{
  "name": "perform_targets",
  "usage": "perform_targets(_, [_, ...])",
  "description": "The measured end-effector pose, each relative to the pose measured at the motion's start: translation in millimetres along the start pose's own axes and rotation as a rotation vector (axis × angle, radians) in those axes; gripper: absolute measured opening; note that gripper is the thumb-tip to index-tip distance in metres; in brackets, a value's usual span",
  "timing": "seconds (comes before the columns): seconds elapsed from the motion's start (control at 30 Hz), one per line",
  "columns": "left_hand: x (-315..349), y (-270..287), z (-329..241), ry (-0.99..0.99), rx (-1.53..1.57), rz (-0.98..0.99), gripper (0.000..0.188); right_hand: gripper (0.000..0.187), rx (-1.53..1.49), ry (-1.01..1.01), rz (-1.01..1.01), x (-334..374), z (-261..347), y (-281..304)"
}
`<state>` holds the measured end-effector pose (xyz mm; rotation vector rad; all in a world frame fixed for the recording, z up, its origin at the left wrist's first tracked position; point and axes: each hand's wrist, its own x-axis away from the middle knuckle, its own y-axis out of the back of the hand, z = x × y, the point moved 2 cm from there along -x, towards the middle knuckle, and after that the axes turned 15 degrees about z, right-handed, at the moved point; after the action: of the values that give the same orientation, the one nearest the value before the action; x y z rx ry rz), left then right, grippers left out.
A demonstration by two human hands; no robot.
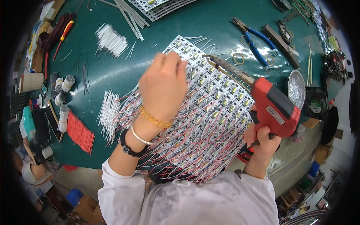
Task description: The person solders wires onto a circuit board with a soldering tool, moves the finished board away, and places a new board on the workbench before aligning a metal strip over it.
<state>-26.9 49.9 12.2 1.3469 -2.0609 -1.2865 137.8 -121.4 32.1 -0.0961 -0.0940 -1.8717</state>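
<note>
My left hand [163, 85] is closed, fingers bent downward, over the upper left part of a white circuit board panel [179, 42]; whatever its fingertips hold is hidden beneath the hand. Rows of small yellow and black components cover the panel. Many thin red and white wires [187, 150] stick out from its nearer part and hang over the front edge. In my right hand [265, 142] is a red and black soldering gun [275, 108], gripped by its handle at the panel's right side. Its long metal tip [228, 67] reaches left above the panel's far rows.
Cut white wires lie in an upper pile [111, 40] and a nearer pile [109, 112], with red wires [80, 131] farther left. Blue-handled pliers [257, 45], a metal bowl [296, 89] and a small fan [316, 104] stand right. A screwdriver [64, 35] lies left; more panels [161, 9] are stacked behind.
</note>
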Motion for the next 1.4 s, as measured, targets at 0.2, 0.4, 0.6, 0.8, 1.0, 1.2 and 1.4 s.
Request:
perform_targets(0.2, [7, 7, -11, 0.105, 0.380, 0.235, 0.007, 0.073, -0.032, 0.039, -0.071, 12, 4, 8])
perform_targets(0.4, [5, -13, -2, 0.111, 0.414, 0.210, 0.015, 0.074, 0.025, 0.002, -0.072, 17, 4, 4])
perform_targets(0.6, [5, -16, 1, 0.092, 0.360, 0.133, 0.015, 0.069, 0.050, -0.074, -0.104, 10, 2, -2])
perform_targets(0.8, [5, -17, 1, 0.101, 0.347, 0.139, 0.015, 0.060, 0.010, -0.063, -0.066, 8, -1, 0])
perform_targets(1.0, [5, -19, 1, 0.059, 0.311, 0.114, 0.015, 0.039, 0.002, -0.095, 0.023, 14, -9, 9])
perform_targets(1.2, [5, -17, 0, 0.061, 0.302, 0.118, 0.014, 0.042, 0.124, -0.042, 0.047, 17, -11, 10])
perform_targets(1.4, [5, -19, 2, 0.054, 0.301, 0.123, 0.015, 0.040, -0.022, -0.062, -0.012, 23, -7, 9])
